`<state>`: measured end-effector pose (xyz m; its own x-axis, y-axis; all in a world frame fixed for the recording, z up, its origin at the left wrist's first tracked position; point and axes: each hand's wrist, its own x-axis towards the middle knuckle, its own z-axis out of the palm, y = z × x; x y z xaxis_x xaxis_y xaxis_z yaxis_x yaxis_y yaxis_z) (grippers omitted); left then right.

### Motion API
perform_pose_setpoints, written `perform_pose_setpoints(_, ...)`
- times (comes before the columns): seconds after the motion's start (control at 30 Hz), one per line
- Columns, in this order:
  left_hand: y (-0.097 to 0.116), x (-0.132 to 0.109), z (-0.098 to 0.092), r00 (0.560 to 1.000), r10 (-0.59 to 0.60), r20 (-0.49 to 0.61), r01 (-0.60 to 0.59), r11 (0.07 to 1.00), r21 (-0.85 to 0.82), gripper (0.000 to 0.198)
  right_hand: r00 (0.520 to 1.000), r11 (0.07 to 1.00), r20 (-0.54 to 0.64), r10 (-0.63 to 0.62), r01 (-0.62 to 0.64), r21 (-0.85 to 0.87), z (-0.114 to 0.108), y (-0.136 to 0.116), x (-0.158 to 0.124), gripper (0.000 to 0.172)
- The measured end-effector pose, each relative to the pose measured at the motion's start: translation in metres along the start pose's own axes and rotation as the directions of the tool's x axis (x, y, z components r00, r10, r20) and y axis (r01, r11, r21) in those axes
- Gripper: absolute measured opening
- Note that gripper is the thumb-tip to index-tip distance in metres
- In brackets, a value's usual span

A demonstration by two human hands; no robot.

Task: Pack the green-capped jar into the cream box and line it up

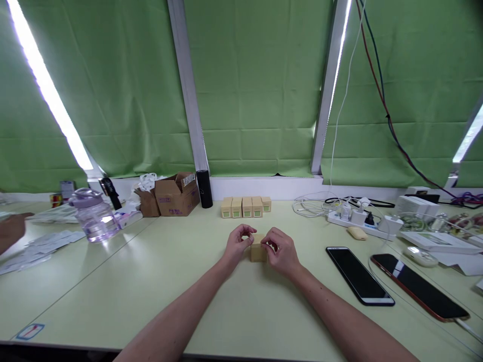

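Observation:
A small brown cardboard box (258, 253) stands on the table in front of me, between my two hands. My left hand (240, 242) has its thumb and fingers pinched at the box's upper left edge. On the other side, my right hand (279, 249) pinches the upper right edge, fingers curled. Parts of the box's sides are hidden behind my fingers. Just beyond, several similar small boxes (246, 207) stand in a row, with light green labels on their fronts.
Left are an open carton (176, 195), a black cylinder (204, 188), a purple water bottle (94, 216), papers (41, 249) and another person's hand (13, 231). Right lie two phones (359, 275), a power strip (362, 222), cables and a cream-coloured case (357, 233). Green blinds hang behind.

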<state>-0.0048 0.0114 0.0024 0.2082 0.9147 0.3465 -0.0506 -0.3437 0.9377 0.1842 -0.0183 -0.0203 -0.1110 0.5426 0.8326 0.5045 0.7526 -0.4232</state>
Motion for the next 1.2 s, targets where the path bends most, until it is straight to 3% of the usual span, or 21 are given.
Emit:
perform_pose_setpoints(0.57, -0.004, 0.000, 0.000, 1.000, 0.003, -0.008, -0.002, 0.997, 0.075, 0.026, 0.994, 0.993, 0.061, -0.092, 0.096, -0.067, -0.006, 0.002, 0.001, 0.012)
perform_pose_setpoints(1.1, -0.002, -0.001, -0.001, 0.999, 0.038, -0.017, -0.035, 0.988, 0.149, 0.026, 0.987, 0.992, 0.155, -0.051, 0.068, -0.108, -0.010, 0.005, 0.001, 0.015)
perform_pose_setpoints(1.2, -0.002, -0.002, 0.000, 0.997, 0.069, -0.031, -0.065, 0.991, 0.117, 0.023, 0.992, 0.981, 0.115, 0.044, -0.021, -0.192, -0.010, 0.011, 0.003, 0.025)
